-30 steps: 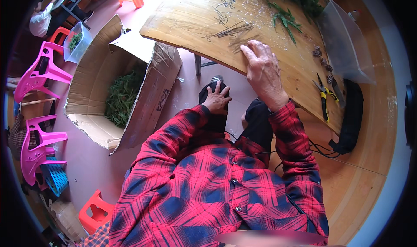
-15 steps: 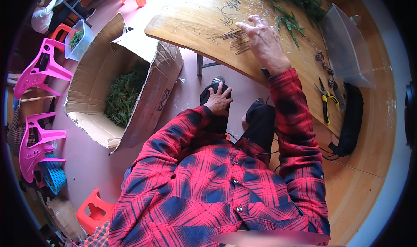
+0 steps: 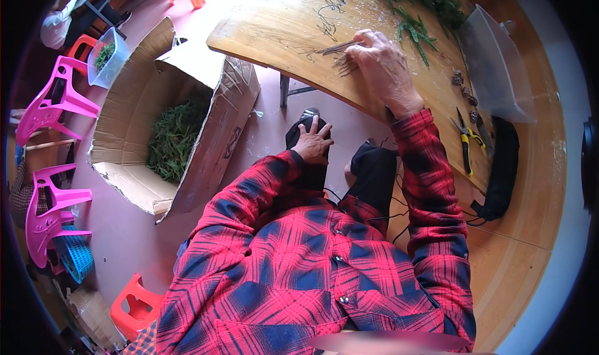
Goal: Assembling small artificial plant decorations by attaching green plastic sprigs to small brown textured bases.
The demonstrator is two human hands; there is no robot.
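On the wooden table (image 3: pixel 268 39), my right hand (image 3: pixel 388 68) is curled down at a small bundle of thin brown wire-like stems (image 3: pixel 342 50). Its thumb and fingertips are pressed together on the ends of them; how many are in the pinch cannot be seen. My left hand (image 3: pixel 312 144) rests on my knee with its fingers spread, holding nothing. Farther left on the tabletop lie loose dark curled wires (image 3: pixel 326 21). Green artificial-looking sprigs (image 3: pixel 417 35) lie beyond my right hand.
Small pine cones (image 3: pixel 467 93), yellow-and-black pliers (image 3: pixel 465 146) and a clear plastic bin (image 3: pixel 499 74) are at the table's right. A cardboard box (image 3: pixel 128 130) of greenery (image 3: pixel 178 139) stands on the floor at left, near pink chairs (image 3: pixel 59 105) and a red stool (image 3: pixel 136 305).
My right hand has lowered slightly, and its fingers have gone from loosely extended to closed at the bundle of stems. My left hand stays on the knee.
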